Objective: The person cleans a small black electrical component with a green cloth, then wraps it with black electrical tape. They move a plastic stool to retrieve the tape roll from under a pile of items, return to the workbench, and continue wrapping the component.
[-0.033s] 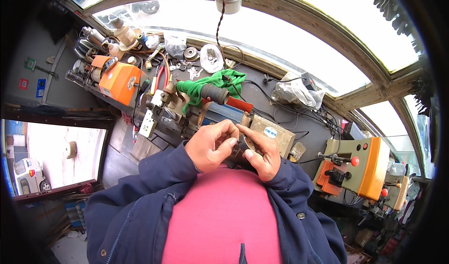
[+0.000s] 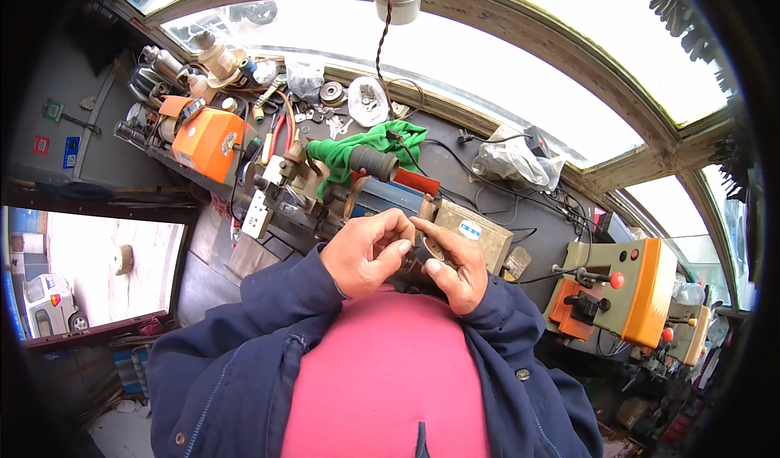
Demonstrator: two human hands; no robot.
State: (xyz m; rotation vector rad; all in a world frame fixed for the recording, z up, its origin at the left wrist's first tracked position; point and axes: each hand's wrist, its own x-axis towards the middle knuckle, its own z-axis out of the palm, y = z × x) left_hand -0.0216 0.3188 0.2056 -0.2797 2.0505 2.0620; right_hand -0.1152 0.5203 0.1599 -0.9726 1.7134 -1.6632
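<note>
Close in front of my chest, my two hands meet over the near side of a bench machine with a blue motor point(image 2: 380, 196). My left hand point(image 2: 363, 255) is closed, thumb against the curled fingers; whatever it pinches is hidden. Between the thumb and fingers of my right hand point(image 2: 459, 267) is a small dark round piece with a tan face point(image 2: 434, 248); its exact kind does not show. A green cloth point(image 2: 345, 149) lies behind the motor, and a beige metal box point(image 2: 478, 229) stands beside it, just beyond my right hand.
An orange machine point(image 2: 210, 144) stands at the left, near red-handled pliers point(image 2: 280, 136) and loose keys point(image 2: 337, 125). Cables and a clear plastic bag point(image 2: 512, 162) lie toward the window. A beige and yellow machine with red-knobbed levers point(image 2: 630, 295) is on the right.
</note>
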